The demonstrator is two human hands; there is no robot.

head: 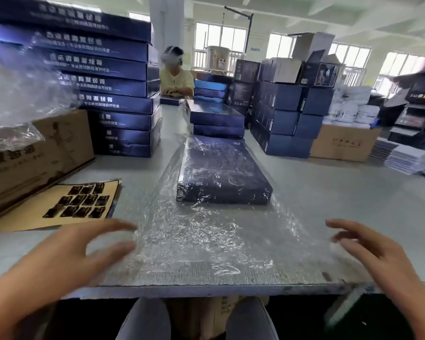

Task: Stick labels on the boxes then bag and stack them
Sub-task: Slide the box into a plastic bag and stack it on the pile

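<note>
My left hand (84, 249) and right hand (368, 251) hover spread and empty, nearer me than the box (221, 173), one at each side of the clear bag (206, 246) and its slack open end; I cannot tell if my fingertips touch the film. The box lies deep inside the bag on the surface. I judge that an uneven tug could tear the film or drag the box askew. Left of the box, my arm might sweep the label sheet (79, 202). Just behind the box, a short stack (216, 119) could get shoved
</note>
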